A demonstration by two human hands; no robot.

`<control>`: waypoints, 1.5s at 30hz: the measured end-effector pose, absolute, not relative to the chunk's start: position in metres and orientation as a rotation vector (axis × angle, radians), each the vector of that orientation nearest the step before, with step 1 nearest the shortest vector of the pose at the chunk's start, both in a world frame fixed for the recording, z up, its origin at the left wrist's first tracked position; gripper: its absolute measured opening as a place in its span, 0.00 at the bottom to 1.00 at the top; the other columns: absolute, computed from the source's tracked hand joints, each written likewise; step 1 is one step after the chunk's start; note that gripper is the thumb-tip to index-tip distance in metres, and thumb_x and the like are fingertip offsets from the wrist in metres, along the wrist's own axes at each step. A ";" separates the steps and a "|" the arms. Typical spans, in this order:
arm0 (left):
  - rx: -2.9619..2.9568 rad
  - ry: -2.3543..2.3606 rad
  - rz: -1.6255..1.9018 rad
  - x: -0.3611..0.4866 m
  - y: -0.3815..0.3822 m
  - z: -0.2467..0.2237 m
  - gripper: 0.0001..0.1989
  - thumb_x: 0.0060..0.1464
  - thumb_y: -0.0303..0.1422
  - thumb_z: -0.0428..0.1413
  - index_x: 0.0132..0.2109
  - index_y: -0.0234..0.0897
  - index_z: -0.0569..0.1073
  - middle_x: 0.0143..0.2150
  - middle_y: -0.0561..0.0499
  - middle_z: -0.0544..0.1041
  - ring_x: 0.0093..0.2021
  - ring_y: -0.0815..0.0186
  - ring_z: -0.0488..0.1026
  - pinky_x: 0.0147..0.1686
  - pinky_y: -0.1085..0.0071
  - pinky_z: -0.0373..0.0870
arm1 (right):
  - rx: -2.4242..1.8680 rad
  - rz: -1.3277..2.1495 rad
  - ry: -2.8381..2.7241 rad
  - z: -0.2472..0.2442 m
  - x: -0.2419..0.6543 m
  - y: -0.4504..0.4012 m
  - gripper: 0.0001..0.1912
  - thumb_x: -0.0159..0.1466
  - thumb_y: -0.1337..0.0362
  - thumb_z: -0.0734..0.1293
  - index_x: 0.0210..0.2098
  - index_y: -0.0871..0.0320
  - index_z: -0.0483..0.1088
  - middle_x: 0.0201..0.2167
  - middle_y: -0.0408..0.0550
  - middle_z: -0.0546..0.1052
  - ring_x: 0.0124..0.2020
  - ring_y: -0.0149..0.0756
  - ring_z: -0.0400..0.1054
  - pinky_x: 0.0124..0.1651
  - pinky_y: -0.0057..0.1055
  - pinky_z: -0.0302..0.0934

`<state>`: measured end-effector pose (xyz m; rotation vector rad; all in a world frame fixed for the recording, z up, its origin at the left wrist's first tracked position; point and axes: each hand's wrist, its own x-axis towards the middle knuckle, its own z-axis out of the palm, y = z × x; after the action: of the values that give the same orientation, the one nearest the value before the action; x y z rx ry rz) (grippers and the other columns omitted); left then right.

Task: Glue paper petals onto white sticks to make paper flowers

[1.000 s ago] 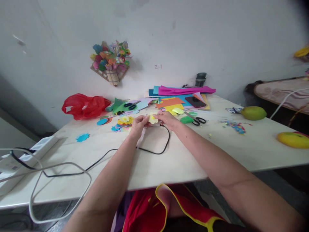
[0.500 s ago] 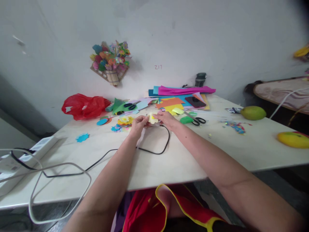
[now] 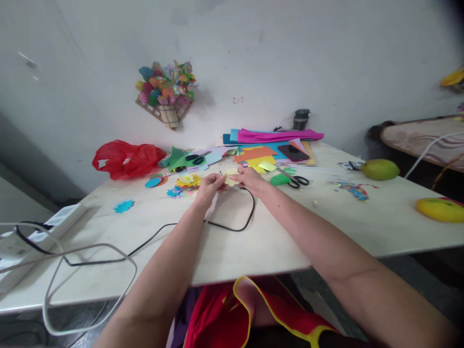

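Observation:
A small pale yellow flower-shaped piece (image 3: 232, 180) is held between both hands above the middle of the white table (image 3: 232, 256). My left hand (image 3: 210, 187) pinches its left side, and my right hand (image 3: 250, 179) grips its right side, thumb across the front. The thumb hides part of the piece's middle. Just left of my left hand lies a pile of yellow flower cut-outs (image 3: 187, 181), with blue and pink ones below it. A black cable (image 3: 232, 229) loops on the table under my hands.
Scissors (image 3: 297, 181) lie right of my hands, others (image 3: 197, 158) behind on green paper. Coloured sheets (image 3: 257, 153) and a phone (image 3: 293, 152) are at the back. A red bag (image 3: 126, 159) and power strip (image 3: 61, 217) stand left; mangoes (image 3: 380, 169) lie right.
My right thumb has moved left over the flower piece, and its bright yellow centre no longer shows. Both hands have otherwise stayed in place.

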<state>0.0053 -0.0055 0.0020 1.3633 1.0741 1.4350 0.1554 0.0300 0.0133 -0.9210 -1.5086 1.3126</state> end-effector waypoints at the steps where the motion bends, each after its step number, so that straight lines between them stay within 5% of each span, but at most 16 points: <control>1: 1.367 1.064 1.429 0.005 -0.006 0.002 0.18 0.38 0.45 0.60 0.26 0.34 0.68 0.20 0.52 0.72 0.22 0.71 0.69 0.26 0.74 0.66 | -0.912 1.315 -1.505 0.013 0.155 0.030 0.17 0.41 0.55 0.71 0.20 0.60 0.63 0.18 0.40 0.65 0.20 0.26 0.57 0.20 0.25 0.48; 24: 1.341 1.013 1.451 0.004 -0.003 -0.001 0.19 0.42 0.46 0.58 0.28 0.33 0.67 0.21 0.52 0.71 0.22 0.70 0.69 0.27 0.72 0.68 | -0.917 1.333 -1.437 0.021 0.156 0.022 0.17 0.44 0.54 0.71 0.20 0.61 0.65 0.17 0.41 0.68 0.19 0.25 0.61 0.18 0.22 0.46; 37: 1.225 1.009 1.534 0.007 -0.006 0.004 0.19 0.36 0.45 0.62 0.25 0.33 0.66 0.23 0.53 0.70 0.24 0.72 0.68 0.28 0.72 0.69 | -0.928 1.273 -1.492 0.019 0.155 0.024 0.13 0.46 0.57 0.68 0.20 0.61 0.66 0.16 0.41 0.67 0.20 0.26 0.61 0.20 0.22 0.48; 45: 1.299 1.034 1.480 0.007 -0.006 0.002 0.19 0.37 0.45 0.61 0.23 0.32 0.66 0.20 0.52 0.70 0.20 0.72 0.66 0.21 0.75 0.62 | -0.940 1.120 -1.655 0.023 0.153 0.018 0.10 0.48 0.60 0.66 0.19 0.61 0.67 0.16 0.40 0.66 0.19 0.26 0.58 0.23 0.25 0.51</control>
<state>0.0073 -0.0059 0.0024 1.2989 1.0344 1.4801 0.1526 0.0175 0.0230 -0.9397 -1.6546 1.1204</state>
